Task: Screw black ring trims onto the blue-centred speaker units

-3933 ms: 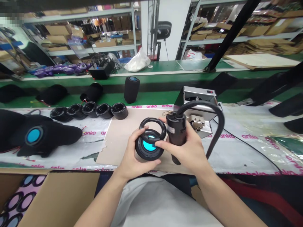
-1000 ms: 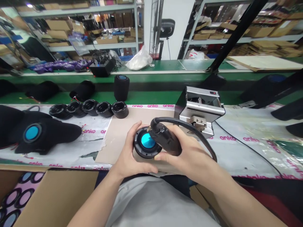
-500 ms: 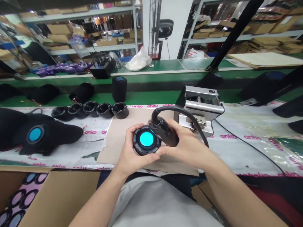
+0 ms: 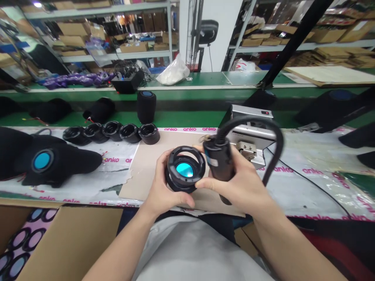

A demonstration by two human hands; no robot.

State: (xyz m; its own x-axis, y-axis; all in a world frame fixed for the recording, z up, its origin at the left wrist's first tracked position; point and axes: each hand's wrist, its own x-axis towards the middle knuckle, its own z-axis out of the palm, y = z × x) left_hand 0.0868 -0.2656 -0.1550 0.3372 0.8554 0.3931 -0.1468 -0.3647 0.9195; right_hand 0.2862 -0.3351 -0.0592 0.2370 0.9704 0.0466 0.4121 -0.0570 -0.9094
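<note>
From where I stand, the left hand (image 4: 162,195) curls around the far-left side of a squat black cylinder with a shiny blue disc (image 4: 185,170) on top, fingers bent behind it and thumb stretched along the near side, so it has the cylinder cupped in its grasp. The right hand (image 4: 247,183) does two jobs: its fingers wrap a black cylindrical hand tool (image 4: 216,158) against the palm, while thumb and forefinger reach left to grip a thick black plastic ring (image 4: 200,170) at its right side. The ring sits tilted over the cylinder's top, framing the disc. Both forearms come in over the table's near edge and angle toward each other, wrists bent inward.

The hands meet above a tan cardboard sheet (image 4: 137,183), close to the near edge of the table (image 4: 295,191), which is covered in white film with pink lettering; whether the cylinder rests there, I can't tell. A thick black cable (image 4: 249,120) arches from the tool. Beyond the right hand stands a silver-and-black metal machine (image 4: 260,136). Toward the table's far edge, left of the machine, five hollow black cylinders (image 4: 111,130) form a row, the rightmost by the sheet's far-left corner.
</note>
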